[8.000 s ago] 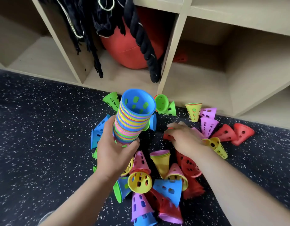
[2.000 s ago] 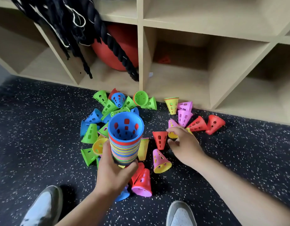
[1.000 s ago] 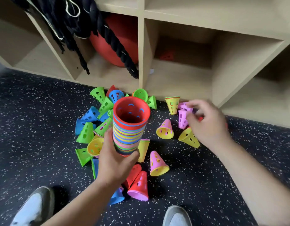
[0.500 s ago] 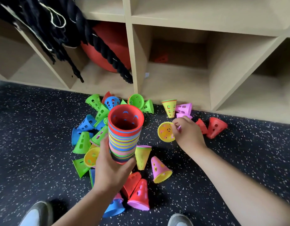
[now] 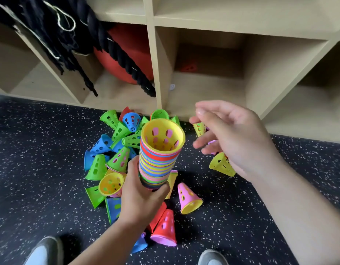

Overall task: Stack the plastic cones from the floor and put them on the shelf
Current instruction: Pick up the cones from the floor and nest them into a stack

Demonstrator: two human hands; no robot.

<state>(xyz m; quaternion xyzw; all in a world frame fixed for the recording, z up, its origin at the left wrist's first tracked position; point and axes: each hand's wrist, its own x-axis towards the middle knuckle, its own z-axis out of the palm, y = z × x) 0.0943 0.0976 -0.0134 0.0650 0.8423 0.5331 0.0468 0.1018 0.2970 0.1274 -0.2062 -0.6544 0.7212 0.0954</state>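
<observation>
My left hand (image 5: 139, 194) grips the bottom of a tall stack of nested plastic cones (image 5: 159, 159), wide ends up, with a yellow cone topmost. My right hand (image 5: 234, 138) hovers just right of the stack's rim, fingers spread and holding nothing. Loose cones lie on the speckled floor: a green and blue pile (image 5: 115, 146) to the left, a pink cone (image 5: 188, 196) and red cones (image 5: 164, 228) near me, a yellow cone (image 5: 221, 164) under my right hand. The wooden shelf (image 5: 209, 88) stands behind, and a red cone (image 5: 189, 67) sits deep in its middle compartment.
A red ball (image 5: 127, 54) and thick black ropes (image 5: 115, 48) fill the shelf compartment left of the middle divider. My two shoes (image 5: 43, 251) show at the bottom edge. The compartments at far left and far right hold nothing visible.
My right hand picked up a yellow cone from the floor and dropped it onto the stack, so the top is yellow instead of red. The hand has since let go and lifted away.
</observation>
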